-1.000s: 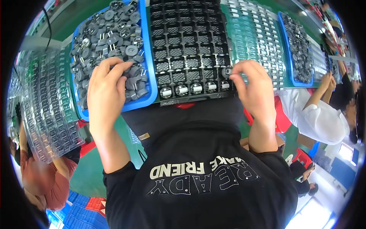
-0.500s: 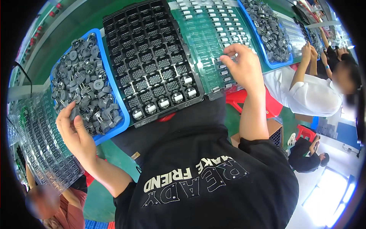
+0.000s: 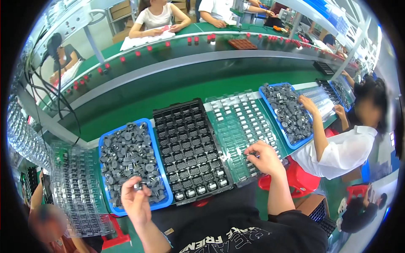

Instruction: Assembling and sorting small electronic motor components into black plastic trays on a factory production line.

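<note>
My left hand (image 3: 136, 204) is raised over the near end of a blue bin (image 3: 168, 185). Its fingers pinch a small grey part (image 3: 139, 186) with a shiny face, like the loose round grey parts (image 3: 128, 152) heaped in that bin. Over a clear plastic tray (image 3: 232, 126) my right hand (image 3: 268, 160) has its thumb and fingertips together; a small dark bit shows between them, too small to name. Between the hands lies a black tray (image 3: 185, 145) with many pockets. Several white-and-silver cylindrical parts (image 3: 211, 186) sit in its near pockets, and small white cylinders (image 3: 249, 119) stand in rows in the clear tray.
A second blue bin (image 3: 310, 139) of grey parts is at the right, where a co-worker in white (image 3: 337, 147) reaches in. Clear trays (image 3: 80, 185) lie at the far left. Behind the bench runs a conveyor (image 3: 177, 59) with small red pieces along it.
The view has tilted up, showing the conveyor and people beyond. My left hand now pinches a grey part above the bin. My right thumb and fingertips have come together over the clear tray.
</note>
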`<state>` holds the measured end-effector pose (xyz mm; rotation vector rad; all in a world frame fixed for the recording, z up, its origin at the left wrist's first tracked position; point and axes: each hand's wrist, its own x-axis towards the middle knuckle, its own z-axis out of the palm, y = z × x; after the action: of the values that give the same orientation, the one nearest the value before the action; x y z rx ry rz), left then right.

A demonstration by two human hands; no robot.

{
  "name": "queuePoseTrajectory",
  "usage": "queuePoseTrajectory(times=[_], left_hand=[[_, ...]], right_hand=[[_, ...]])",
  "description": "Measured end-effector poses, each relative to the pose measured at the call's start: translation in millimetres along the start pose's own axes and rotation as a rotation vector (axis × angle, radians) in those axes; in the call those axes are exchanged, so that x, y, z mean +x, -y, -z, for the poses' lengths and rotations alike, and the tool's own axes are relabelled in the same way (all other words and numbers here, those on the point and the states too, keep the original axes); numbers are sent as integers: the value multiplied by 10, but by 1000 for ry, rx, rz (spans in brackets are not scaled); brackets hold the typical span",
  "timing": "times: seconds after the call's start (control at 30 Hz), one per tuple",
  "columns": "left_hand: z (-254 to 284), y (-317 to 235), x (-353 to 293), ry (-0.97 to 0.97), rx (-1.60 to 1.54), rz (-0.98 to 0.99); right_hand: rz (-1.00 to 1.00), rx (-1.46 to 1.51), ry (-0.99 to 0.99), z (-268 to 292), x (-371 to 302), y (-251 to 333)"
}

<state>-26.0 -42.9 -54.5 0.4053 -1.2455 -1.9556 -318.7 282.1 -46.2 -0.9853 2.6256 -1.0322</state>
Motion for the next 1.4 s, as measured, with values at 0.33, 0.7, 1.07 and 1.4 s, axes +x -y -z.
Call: queuePoseTrajectory(times=[0.33, 0.7, 1.07, 1.4], left_hand=[[-456, 110, 78, 154, -220, 198], [-793, 171, 169, 341, -413, 277], [-781, 34, -29, 348, -247, 209], [-981, 32, -125, 102, 86, 341]], right_hand=[[-73, 281, -226, -305, 137, 199], [146, 1054, 61, -566, 11, 1458], [797, 504, -203, -670, 141, 1624], [886, 370, -230, -844, 134, 1673]])
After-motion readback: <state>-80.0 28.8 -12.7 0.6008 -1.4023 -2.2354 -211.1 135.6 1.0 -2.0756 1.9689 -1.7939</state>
